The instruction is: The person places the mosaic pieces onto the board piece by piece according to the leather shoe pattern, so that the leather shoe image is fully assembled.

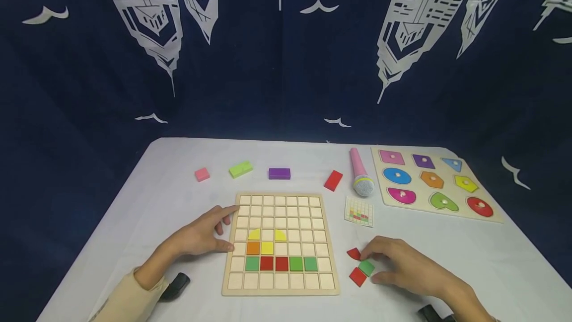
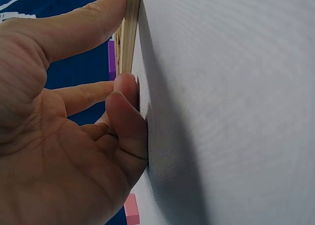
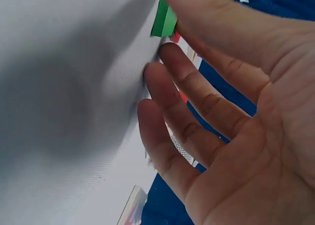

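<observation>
A wooden grid board (image 1: 330, 242) holds two yellow quarter-round tiles, an orange square, a yellow square and a row of green and red squares. At its left edge my left hand (image 1: 203, 232) steadies it with the thumb and the extended index finger; the other fingers bend beneath. Right of the board, my right hand (image 1: 408, 265) pinches a green square tile (image 1: 367, 268) between thumb and index finger, low at the tabletop. Touching or very near that tile lie a red quarter-round tile (image 1: 354, 254) and a red square tile (image 1: 358, 277). In the right wrist view, the thumb partly hides the green tile (image 3: 165, 20).
Beyond the board lie a pink block (image 1: 202, 174), a lime block (image 1: 241, 169), a purple block (image 1: 279, 173) and a red block (image 1: 333, 181). A pattern card (image 1: 359, 211), pink toy microphone (image 1: 358, 170) and shape puzzle board (image 1: 424, 201) are on the right.
</observation>
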A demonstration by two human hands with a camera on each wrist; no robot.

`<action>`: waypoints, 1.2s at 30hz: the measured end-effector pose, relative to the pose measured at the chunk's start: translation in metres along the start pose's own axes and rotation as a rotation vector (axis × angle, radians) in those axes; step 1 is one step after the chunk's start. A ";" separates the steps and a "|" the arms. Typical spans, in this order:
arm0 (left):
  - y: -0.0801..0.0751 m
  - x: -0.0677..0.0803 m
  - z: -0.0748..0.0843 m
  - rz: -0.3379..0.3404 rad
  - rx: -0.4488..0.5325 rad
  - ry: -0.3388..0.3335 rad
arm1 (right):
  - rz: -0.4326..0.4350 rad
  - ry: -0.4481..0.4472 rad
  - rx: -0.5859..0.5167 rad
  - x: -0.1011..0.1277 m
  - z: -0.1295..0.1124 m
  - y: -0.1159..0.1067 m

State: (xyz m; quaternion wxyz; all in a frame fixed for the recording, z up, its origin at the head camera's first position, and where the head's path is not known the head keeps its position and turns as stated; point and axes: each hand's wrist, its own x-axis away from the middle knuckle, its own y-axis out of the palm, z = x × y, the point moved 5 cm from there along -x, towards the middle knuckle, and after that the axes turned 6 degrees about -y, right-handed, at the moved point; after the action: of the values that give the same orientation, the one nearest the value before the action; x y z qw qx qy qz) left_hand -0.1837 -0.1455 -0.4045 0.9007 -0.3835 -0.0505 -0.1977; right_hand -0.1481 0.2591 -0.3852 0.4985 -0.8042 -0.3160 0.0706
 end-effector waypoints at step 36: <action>0.000 0.000 -0.002 -0.003 -0.020 0.033 | 0.015 -0.321 0.017 -0.057 -0.062 0.003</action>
State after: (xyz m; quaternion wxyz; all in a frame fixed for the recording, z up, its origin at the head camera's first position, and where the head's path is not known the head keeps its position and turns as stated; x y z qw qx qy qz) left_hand -0.1841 -0.1469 -0.4054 0.8973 -0.3890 -0.0343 -0.2056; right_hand -0.1655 0.1780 -0.3685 0.4477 -0.7807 -0.3851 0.2043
